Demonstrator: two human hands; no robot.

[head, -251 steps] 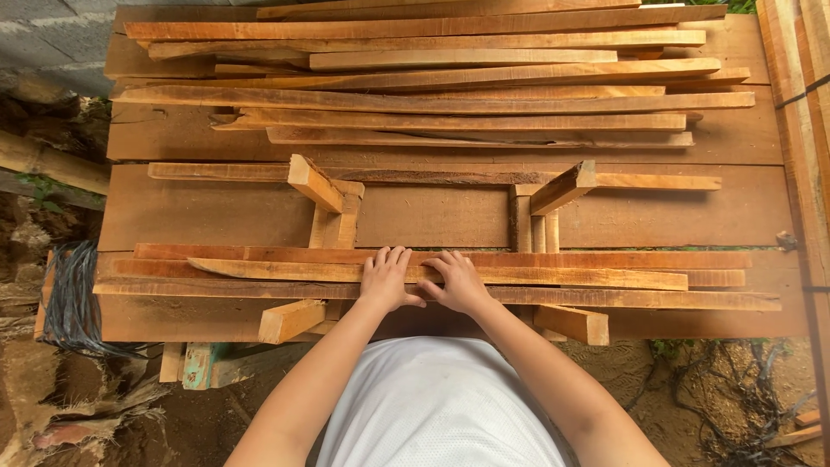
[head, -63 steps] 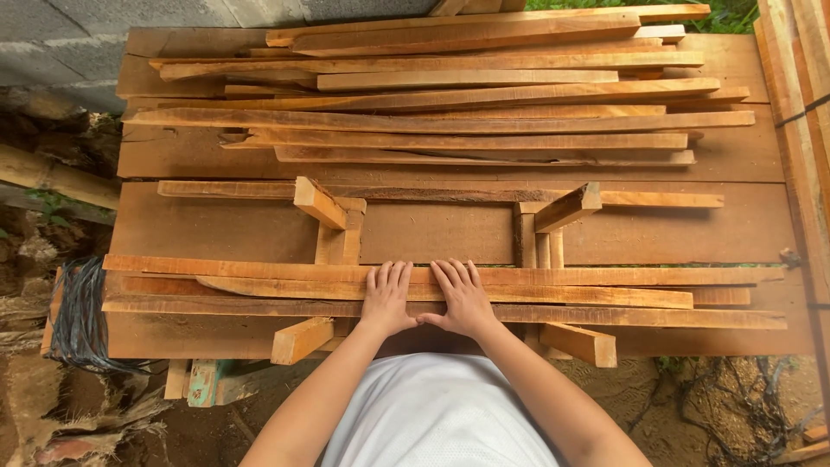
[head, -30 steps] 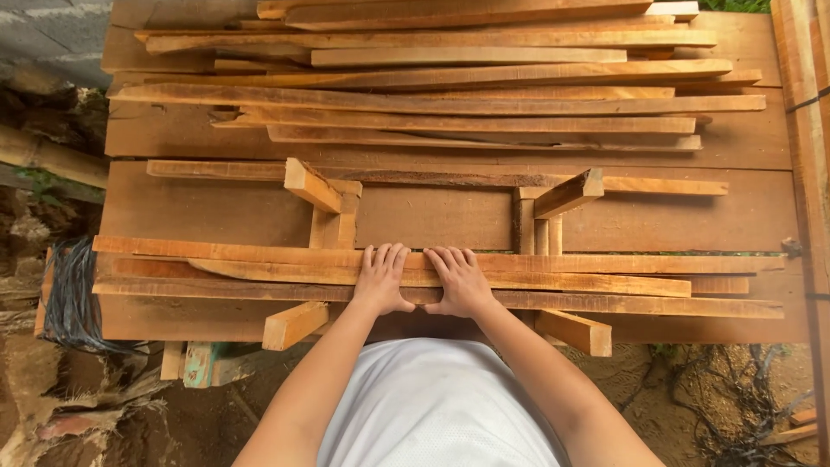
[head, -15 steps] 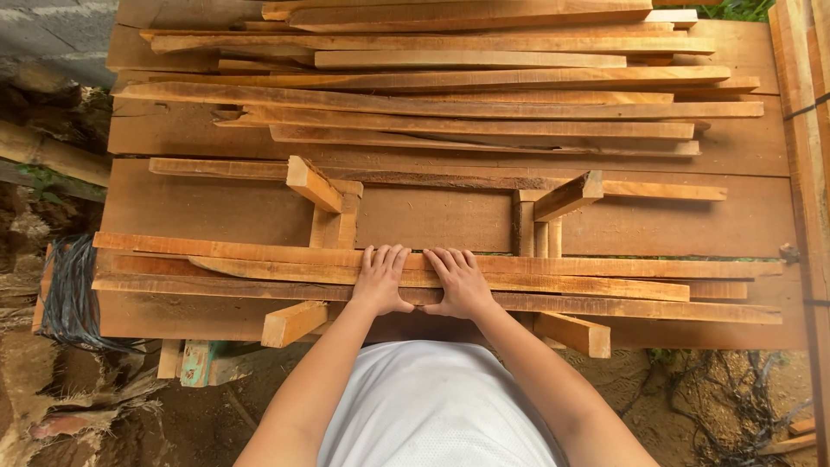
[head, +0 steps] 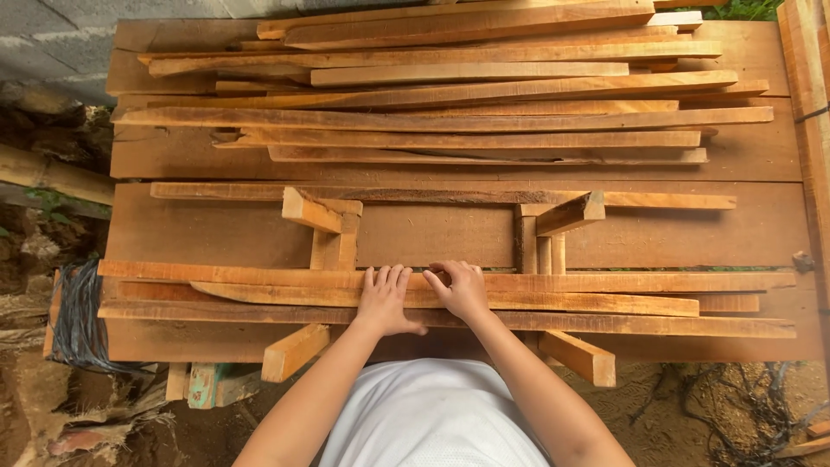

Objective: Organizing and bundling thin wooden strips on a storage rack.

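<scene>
Left hand (head: 385,300) lies flat, fingers together, on the near strips of wood (head: 553,302) across the workbench (head: 432,233); right hand (head: 458,290) rests beside it, fingers curled on the same strips

Both my arms reach straight forward from my chest, bare from the elbow down, forearms angled inward so the wrists come close together. My left hand (head: 385,298) lies palm down, fingers straight and held together, pointing away from me, with the thumb spread out to the right. My right hand (head: 461,290) sits just beside it, also palm down, but its fingers curl a little, the knuckles raised and the fingertips bent toward the left. The two hands are nearly touching at the thumbs. Neither hand is closed around anything.
</scene>
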